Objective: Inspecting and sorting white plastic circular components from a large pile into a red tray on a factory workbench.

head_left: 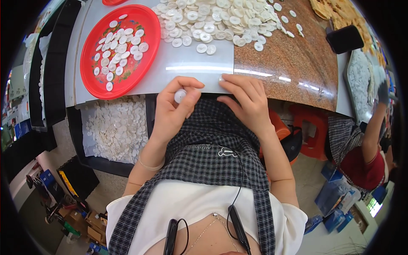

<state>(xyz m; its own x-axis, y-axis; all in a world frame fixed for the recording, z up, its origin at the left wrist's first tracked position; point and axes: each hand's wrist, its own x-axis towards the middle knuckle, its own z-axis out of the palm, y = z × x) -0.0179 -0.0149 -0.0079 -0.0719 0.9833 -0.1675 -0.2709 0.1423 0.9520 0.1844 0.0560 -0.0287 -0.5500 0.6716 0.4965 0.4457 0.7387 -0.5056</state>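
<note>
My left hand [174,108] holds a small white round disc [180,96] between thumb and fingers, just below the table's front edge. My right hand [246,100] rests at the table edge with its fingertips on another small white disc [221,79] at the rim. A large heap of white discs [216,21] lies on the table above both hands. At the left, a red round tray [144,63] carries several white discs laid flat.
A black bin [74,140] lined with white discs stands below the table at left. A dark phone [344,39] lies on the brown tabletop at right. Another person in a red top [367,163] works at the right. Orange stools [312,127] stand under the table.
</note>
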